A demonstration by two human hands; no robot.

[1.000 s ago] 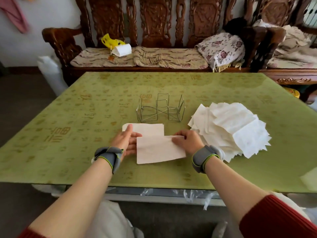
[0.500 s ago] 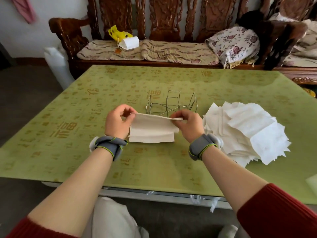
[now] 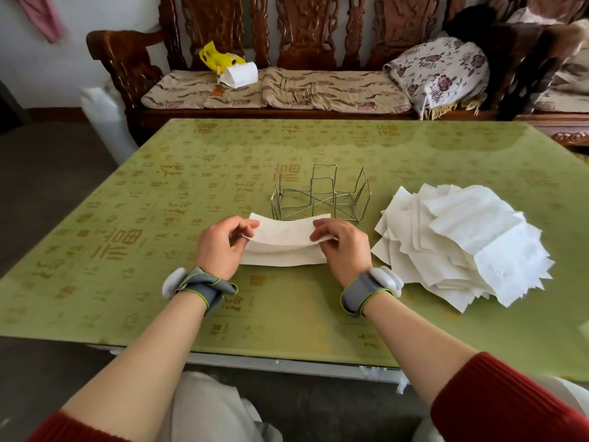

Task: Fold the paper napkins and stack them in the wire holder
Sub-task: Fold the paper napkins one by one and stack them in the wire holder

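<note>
A white paper napkin [image 3: 283, 240], folded over on itself, hangs slightly curved just above the green table [image 3: 159, 282]. My left hand [image 3: 223, 247] pinches its left end and my right hand [image 3: 342, 247] pinches its right end. Just behind the napkin stands the wire holder [image 3: 320, 197], with nothing in it. A loose pile of unfolded white napkins [image 3: 462, 240] lies to the right of my right hand.
A carved wooden bench [image 3: 287, 87] with cushions runs along the table's far side, carrying a yellow bag [image 3: 216, 59], a white box [image 3: 240, 74] and a floral bundle [image 3: 439, 71]. The table's front edge is close to my lap.
The napkin lay flat on the table a second ago, half folded. Both hands lifted it by its ends and now hold it folded, closer to the wire holder.
</note>
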